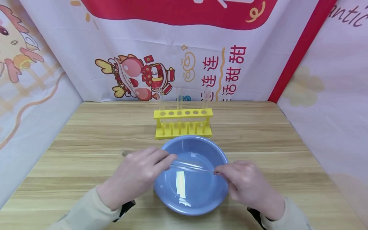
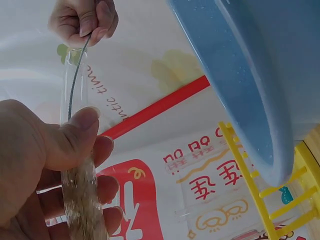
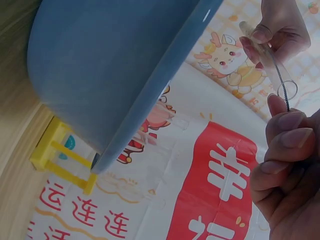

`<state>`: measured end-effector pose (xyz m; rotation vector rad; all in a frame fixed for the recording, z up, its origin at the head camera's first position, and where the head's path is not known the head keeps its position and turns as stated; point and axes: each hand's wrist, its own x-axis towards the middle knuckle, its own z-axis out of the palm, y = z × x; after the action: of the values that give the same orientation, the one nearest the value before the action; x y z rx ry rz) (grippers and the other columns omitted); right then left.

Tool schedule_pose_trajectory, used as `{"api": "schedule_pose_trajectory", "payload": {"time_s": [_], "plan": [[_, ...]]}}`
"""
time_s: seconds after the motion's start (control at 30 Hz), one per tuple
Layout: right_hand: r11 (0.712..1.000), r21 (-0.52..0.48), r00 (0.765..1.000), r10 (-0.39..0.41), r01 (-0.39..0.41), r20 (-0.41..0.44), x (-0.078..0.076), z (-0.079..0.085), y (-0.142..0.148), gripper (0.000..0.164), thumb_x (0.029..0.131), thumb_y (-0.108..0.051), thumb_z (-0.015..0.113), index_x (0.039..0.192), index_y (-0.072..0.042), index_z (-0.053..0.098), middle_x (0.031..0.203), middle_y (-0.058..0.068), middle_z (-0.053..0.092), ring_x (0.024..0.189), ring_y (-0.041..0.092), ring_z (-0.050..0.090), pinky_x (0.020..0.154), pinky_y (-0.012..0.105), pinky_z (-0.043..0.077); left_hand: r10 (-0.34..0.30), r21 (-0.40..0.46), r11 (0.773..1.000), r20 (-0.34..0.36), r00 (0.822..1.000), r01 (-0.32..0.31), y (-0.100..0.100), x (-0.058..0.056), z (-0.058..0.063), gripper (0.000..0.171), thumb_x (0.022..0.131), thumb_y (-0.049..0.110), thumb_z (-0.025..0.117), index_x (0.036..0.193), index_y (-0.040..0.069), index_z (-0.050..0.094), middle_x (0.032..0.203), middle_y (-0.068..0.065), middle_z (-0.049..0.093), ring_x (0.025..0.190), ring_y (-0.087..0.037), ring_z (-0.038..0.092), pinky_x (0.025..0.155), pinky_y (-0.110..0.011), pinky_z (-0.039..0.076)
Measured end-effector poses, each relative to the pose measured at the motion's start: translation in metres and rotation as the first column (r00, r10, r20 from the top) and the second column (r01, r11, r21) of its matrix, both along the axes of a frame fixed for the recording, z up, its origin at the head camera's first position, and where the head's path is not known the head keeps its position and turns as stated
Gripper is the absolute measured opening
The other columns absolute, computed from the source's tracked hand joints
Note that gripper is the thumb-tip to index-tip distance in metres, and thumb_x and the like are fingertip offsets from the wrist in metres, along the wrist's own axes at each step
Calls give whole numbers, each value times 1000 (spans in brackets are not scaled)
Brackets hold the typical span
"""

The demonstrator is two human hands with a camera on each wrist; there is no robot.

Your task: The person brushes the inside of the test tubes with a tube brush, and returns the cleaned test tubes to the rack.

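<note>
My left hand (image 1: 141, 174) grips a clear glass test tube (image 2: 65, 102) around its middle, fingers on one side and thumb on the other. Inside the tube sits a test tube brush, its pale brown bristles (image 2: 82, 200) filling the lower part in the left wrist view. The brush's twisted wire handle (image 2: 72, 89) comes out of the open mouth. My right hand (image 1: 250, 179) pinches this wire between thumb and fingers, just beyond the mouth. Tube and wire lie nearly level above a blue basin (image 1: 189, 210), mouth pointing right.
Behind the basin stands a yellow test tube rack (image 1: 184, 114) with three clear tubes upright in it. Water with light reflections shows in the basin. The wooden table (image 1: 97, 134) is bordered by printed cloth walls at the back and sides.
</note>
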<state>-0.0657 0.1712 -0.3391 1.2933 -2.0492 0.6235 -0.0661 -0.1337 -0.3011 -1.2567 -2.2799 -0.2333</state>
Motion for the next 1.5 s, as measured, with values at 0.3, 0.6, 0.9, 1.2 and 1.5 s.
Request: {"api": "schedule_pose_trajectory", "payload": {"time_s": [0.3,0.6,0.9,1.2,1.5], "plan": [[999,45,999,-22,20,43,4,2,-6,32,90,-1,37,89,-2,68,75,4,70,55,13,61,51,22,53,-3,14,1000,-22,1000,3,2,0,-1,37,77,5,84,112,6,74,95,-6,70,81,-19,68,65,-31,60],[991,69,954,-93,117,-286,3,12,-10,28,94,4,39,91,2,67,71,5,63,52,16,54,46,25,45,38,2,999,94,995,-38,1,2,0,43,73,7,89,113,6,73,95,-5,70,80,-16,68,60,-26,58],[967,126,858,-131,221,-496,4,14,-8,25,102,-1,47,99,4,71,79,12,68,53,21,58,47,31,50,56,4,998,82,995,-56,2,2,-2,39,75,6,86,112,6,73,93,-5,70,80,-16,68,56,-25,57],[968,71,781,-151,242,-606,0,12,-10,18,95,4,51,84,5,66,65,10,55,42,16,43,40,24,32,60,-10,998,83,995,-60,-2,3,-5,37,77,8,86,112,8,73,93,-3,70,80,-16,67,55,-25,57],[978,72,864,-139,198,-484,3,19,-11,23,96,5,47,80,2,63,61,4,51,41,12,38,41,19,26,55,-11,998,40,998,-55,-7,3,-4,38,76,9,86,112,8,73,92,-3,70,78,-17,67,53,-27,57]]}}
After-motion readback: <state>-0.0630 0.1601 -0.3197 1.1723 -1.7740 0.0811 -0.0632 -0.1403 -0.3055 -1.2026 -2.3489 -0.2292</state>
